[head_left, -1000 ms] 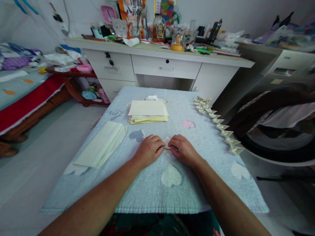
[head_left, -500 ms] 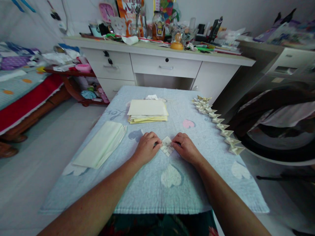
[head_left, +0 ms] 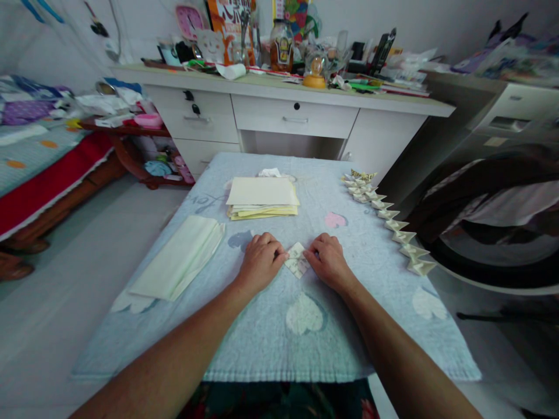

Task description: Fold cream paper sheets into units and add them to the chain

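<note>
A small folded paper square (head_left: 297, 263), turned like a diamond and faintly marked, lies on the cloth-covered table (head_left: 257, 343) between my hands. My left hand (head_left: 263, 260) pinches its left corner, fingers curled. On the opposite corner, my right hand (head_left: 327, 259) has thumb and fingers closed in the same way. Beyond my hands sits a stack of cream and yellow paper sheets (head_left: 262, 192). To the left rests a pale folded paper bundle (head_left: 179, 256). Along the table's right edge runs a row of folded paper pieces (head_left: 395, 226) with pointed tips.
A white desk (head_left: 297, 119) with a cluttered top stands behind the table. At right is a front-loading washing machine (head_left: 502, 134) with its door open and dark cloth inside. A bed (head_left: 48, 157) and a low wooden stand (head_left: 131, 137) are on the left.
Both hands stay at the paper square's corners. My right hand's fingers have shifted slightly; the square remains in the same place.
</note>
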`<state>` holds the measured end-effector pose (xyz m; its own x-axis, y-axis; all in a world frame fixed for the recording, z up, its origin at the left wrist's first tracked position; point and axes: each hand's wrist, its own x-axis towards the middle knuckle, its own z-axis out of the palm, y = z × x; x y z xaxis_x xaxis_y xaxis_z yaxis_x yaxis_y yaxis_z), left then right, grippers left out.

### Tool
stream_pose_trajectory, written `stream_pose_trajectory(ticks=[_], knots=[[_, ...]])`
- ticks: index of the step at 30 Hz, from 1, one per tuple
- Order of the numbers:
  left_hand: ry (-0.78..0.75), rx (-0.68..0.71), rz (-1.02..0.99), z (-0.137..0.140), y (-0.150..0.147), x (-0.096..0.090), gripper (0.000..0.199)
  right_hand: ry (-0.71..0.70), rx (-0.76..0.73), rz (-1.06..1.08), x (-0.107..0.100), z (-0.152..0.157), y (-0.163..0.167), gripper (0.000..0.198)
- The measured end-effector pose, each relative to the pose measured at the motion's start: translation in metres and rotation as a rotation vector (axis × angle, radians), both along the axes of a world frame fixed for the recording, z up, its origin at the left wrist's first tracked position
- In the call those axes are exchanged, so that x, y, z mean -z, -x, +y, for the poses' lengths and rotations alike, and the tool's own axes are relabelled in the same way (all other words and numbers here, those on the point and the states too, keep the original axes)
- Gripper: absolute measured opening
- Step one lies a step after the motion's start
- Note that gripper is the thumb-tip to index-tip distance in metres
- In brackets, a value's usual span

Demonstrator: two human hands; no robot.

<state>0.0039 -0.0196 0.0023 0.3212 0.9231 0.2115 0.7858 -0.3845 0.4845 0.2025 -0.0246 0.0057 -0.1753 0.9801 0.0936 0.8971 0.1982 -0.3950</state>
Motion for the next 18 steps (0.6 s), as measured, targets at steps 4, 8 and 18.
stream_pose_trajectory(ticks=[4,8,18], knots=[[0.003,-0.008,0.015,-0.0003,-0.0006,-0.0002,0.017,0.017,0.024,-0.014,-0.0035,-0.0008,0.0029,0.02],[-0.007,-0.023,0.033,-0.0007,-0.0026,-0.0011,0.016,0.016,0.051,-0.06,-0.0057,-0.0019,0.0065,0.023],[-0.051,-0.053,0.097,-0.0017,-0.0058,-0.0014,0.017,0.007,0.066,-0.115,-0.0089,-0.0037,0.0105,0.024]])
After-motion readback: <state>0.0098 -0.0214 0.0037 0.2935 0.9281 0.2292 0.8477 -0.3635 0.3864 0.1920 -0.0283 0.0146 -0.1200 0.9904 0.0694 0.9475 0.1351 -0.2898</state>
